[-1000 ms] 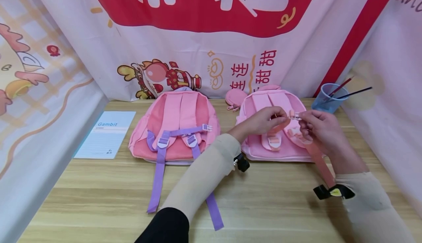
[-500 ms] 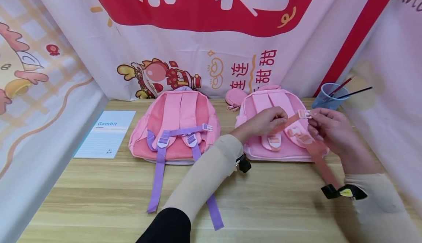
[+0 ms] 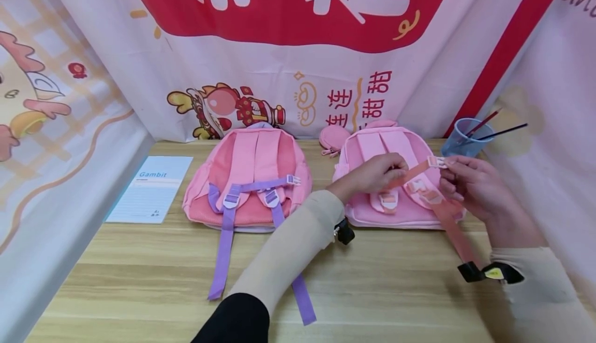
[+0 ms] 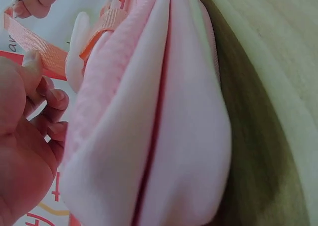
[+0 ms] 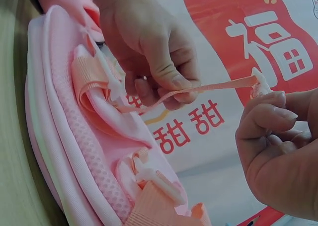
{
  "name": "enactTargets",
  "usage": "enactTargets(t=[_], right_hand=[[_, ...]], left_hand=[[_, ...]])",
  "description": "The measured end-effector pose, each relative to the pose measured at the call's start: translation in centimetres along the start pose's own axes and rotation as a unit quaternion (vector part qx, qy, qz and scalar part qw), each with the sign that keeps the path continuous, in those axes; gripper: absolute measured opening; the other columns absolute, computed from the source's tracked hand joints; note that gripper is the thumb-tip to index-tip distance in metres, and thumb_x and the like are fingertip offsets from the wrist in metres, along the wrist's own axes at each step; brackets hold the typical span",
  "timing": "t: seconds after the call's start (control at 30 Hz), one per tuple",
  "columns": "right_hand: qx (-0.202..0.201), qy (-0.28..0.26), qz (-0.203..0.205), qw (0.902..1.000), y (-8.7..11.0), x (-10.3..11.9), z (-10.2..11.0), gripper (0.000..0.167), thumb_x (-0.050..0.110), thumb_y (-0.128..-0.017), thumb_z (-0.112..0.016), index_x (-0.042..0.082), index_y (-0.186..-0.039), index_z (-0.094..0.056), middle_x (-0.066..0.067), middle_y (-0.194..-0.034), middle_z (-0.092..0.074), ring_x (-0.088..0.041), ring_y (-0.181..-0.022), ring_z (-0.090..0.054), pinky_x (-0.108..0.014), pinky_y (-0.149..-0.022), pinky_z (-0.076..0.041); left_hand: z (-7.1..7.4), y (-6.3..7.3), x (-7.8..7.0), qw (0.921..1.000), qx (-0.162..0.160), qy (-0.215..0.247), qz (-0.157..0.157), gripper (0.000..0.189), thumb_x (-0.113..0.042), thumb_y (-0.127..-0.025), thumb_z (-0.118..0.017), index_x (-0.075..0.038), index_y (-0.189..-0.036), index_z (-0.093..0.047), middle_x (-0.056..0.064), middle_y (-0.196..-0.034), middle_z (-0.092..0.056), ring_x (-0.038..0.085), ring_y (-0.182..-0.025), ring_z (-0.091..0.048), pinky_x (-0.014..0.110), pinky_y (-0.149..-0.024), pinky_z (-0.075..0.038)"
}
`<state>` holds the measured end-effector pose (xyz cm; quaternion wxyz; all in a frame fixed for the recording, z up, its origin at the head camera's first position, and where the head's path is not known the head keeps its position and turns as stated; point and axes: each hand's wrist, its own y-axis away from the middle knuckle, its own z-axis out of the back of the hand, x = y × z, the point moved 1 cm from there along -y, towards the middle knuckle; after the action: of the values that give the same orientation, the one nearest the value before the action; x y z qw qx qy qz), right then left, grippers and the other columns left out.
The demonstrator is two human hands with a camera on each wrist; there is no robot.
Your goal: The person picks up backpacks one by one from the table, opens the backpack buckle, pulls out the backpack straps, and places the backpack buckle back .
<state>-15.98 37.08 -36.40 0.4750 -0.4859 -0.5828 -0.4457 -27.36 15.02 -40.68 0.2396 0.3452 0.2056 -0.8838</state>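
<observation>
A pink backpack (image 3: 358,216) with orange webbing lies at the right, its shoulder straps facing up. My left hand (image 3: 372,175) pinches an orange strap (image 3: 413,171) between thumb and fingers, raised over the pack. At that strap's end is a white buckle (image 3: 436,162), pinched by the fingertips of my right hand (image 3: 477,185). The strap runs taut between both hands in the right wrist view, where the buckle (image 5: 259,83) is partly covered by fingers. Another orange strap (image 3: 453,232) hangs from the pack's right side toward the table's front.
To the left lies a second pink backpack (image 3: 253,151) with purple straps (image 3: 226,250). A notebook (image 3: 149,193) is at the far left. Behind the right pack are a round pink pouch (image 3: 333,138) and a blue cup (image 3: 465,144) holding thin sticks. A printed cloth (image 3: 261,63) backs the table.
My right hand has moved to the right with the buckle, away from the left hand. A longer, straighter length of orange strap now shows between them. The left hand has barely shifted.
</observation>
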Motion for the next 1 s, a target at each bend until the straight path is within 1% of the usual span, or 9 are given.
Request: enactTargets(t=[0.2,0.27,0.4,0.5,0.57,0.63,0.73,0.83,1.0], right_hand=[[-0.075,0.034,-0.005,0.9966,0.3,0.5,0.3,0.02,0.027,-0.112,-0.06,0.018,-0.106,-0.077,0.0,-0.081,-0.067,-0.016,-0.063,-0.056,-0.024,-0.054,-0.052],[-0.096,0.054,0.002,0.994,0.3,0.6,0.4,0.019,0.028,-0.111,-0.062,0.019,-0.104,-0.077,0.001,-0.08,-0.066,-0.016,-0.063,-0.055,-0.023,-0.056,-0.053],[-0.142,0.09,0.005,0.9857,0.5,0.7,0.7,0.016,0.031,-0.109,-0.066,0.022,-0.103,-0.078,0.003,-0.082,-0.067,-0.016,-0.064,-0.057,-0.021,-0.059,-0.055],[-0.178,0.138,-0.001,0.9742,0.7,0.7,0.8,0.015,0.035,-0.108,-0.066,0.025,-0.106,-0.078,0.006,-0.086,-0.066,-0.014,-0.07,-0.058,-0.021,-0.061,-0.056],[-0.192,0.173,-0.002,0.966,0.8,0.7,1.0,0.016,0.035,-0.109,-0.065,0.026,-0.109,-0.077,0.007,-0.088,-0.065,-0.014,-0.072,-0.057,-0.021,-0.062,-0.055],[-0.198,0.203,-0.003,0.959,0.9,0.7,1.3,0.017,0.034,-0.11,-0.062,0.026,-0.111,-0.077,0.008,-0.089,-0.064,-0.014,-0.072,-0.056,-0.021,-0.061,-0.055],[-0.193,0.236,-0.01,0.9522,1.0,0.7,1.9,0.018,0.034,-0.112,-0.06,0.028,-0.109,-0.077,0.009,-0.087,-0.062,-0.015,-0.071,-0.056,-0.022,-0.061,-0.055],[-0.18,0.26,-0.017,0.9486,1.1,0.4,2.6,0.02,0.031,-0.112,-0.058,0.031,-0.104,-0.076,0.008,-0.084,-0.061,-0.016,-0.07,-0.056,-0.024,-0.06,-0.054],[-0.153,0.29,-0.029,0.9445,1.2,-0.5,4.1,0.024,0.029,-0.114,-0.055,0.027,-0.102,-0.076,0.005,-0.079,-0.059,-0.019,-0.066,-0.055,-0.027,-0.059,-0.053]], left_hand=[[-0.4,0.3,0.6,0.9987,0.006,0.049,0.012,0.01,-0.016,-0.111,-0.061,-0.009,-0.113,-0.069,0.003,-0.103,-0.069,0.008,-0.089,-0.059,0.014,-0.084,-0.047],[-0.4,0.3,0.8,0.9985,0.013,0.051,0.016,0.011,-0.016,-0.111,-0.061,-0.009,-0.114,-0.069,0.002,-0.102,-0.068,0.007,-0.087,-0.058,0.014,-0.083,-0.047],[-0.5,0.1,1.0,0.9988,0.027,0.033,0.022,0.015,-0.017,-0.111,-0.061,-0.007,-0.115,-0.071,0.002,-0.098,-0.068,0.007,-0.084,-0.057,0.014,-0.081,-0.046],[-0.4,0.1,1.1,0.999,0.032,0.001,0.031,0.017,-0.019,-0.111,-0.061,-0.008,-0.114,-0.073,0.0,-0.095,-0.068,0.006,-0.083,-0.056,0.013,-0.081,-0.045],[-0.4,0.1,1.1,0.9985,0.034,-0.016,0.039,0.017,-0.02,-0.111,-0.061,-0.008,-0.112,-0.074,-0.001,-0.092,-0.068,0.006,-0.081,-0.057,0.013,-0.079,-0.045],[-0.3,0.1,1.1,0.9976,0.037,-0.031,0.049,0.017,-0.021,-0.111,-0.062,-0.009,-0.109,-0.074,-0.002,-0.088,-0.066,0.005,-0.077,-0.057,0.013,-0.077,-0.046],[-0.2,0.2,1.1,0.9963,0.044,-0.039,0.062,0.019,-0.021,-0.111,-0.062,-0.008,-0.104,-0.074,-0.001,-0.083,-0.065,0.006,-0.073,-0.057,0.016,-0.073,-0.047],[-0.1,0.3,1.1,0.994,0.054,-0.062,0.072,0.021,-0.023,-0.111,-0.062,-0.009,-0.103,-0.075,-0.002,-0.084,-0.065,0.007,-0.076,-0.057,0.016,-0.075,-0.047],[0.5,0.4,1.2,0.9888,0.077,-0.112,0.061,0.025,-0.026,-0.112,-0.061,-0.01,-0.105,-0.079,-0.001,-0.088,-0.063,0.009,-0.08,-0.056,0.017,-0.079,-0.045]])
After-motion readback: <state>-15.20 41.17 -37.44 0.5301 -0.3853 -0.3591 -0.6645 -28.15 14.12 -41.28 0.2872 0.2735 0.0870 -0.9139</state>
